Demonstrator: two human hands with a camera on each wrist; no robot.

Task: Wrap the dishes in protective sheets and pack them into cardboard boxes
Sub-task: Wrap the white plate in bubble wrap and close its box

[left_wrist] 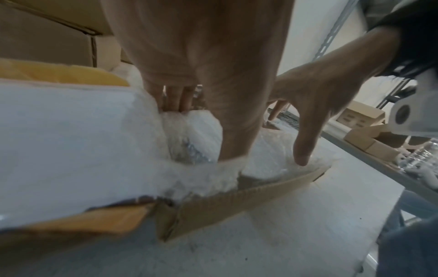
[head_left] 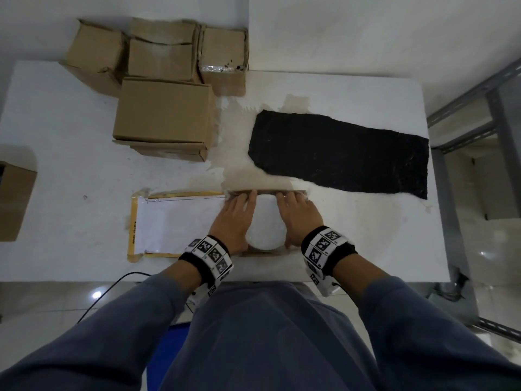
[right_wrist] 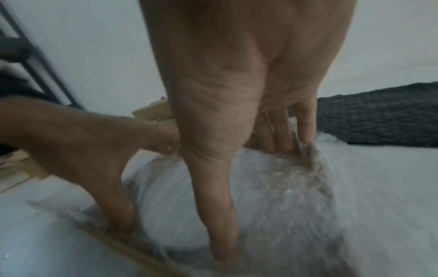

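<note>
A white round dish (head_left: pixel 265 221) wrapped in bubble wrap (left_wrist: pixel 192 135) sits in a shallow open cardboard box (head_left: pixel 267 192) at the table's front edge. My left hand (head_left: pixel 234 218) lies along the dish's left side and my right hand (head_left: pixel 298 218) along its right side. Both keep their fingers straight, reaching toward the far box wall. In the left wrist view my fingers (left_wrist: pixel 175 97) go down between the wrap and the box, whose near wall (left_wrist: pixel 237 198) shows below. In the right wrist view my thumb (right_wrist: pixel 220 215) presses on the wrapped dish (right_wrist: pixel 272 196).
A white panel edged with yellow tape (head_left: pixel 169 221) lies flat left of the box. A black foam sheet (head_left: pixel 338 153) lies at the back right over a translucent wrap sheet (head_left: pixel 239 170). Closed cardboard boxes (head_left: pixel 163 114) stand back left, another box (head_left: pixel 14 198) at the left edge, a metal rack (head_left: pixel 479 108) on the right.
</note>
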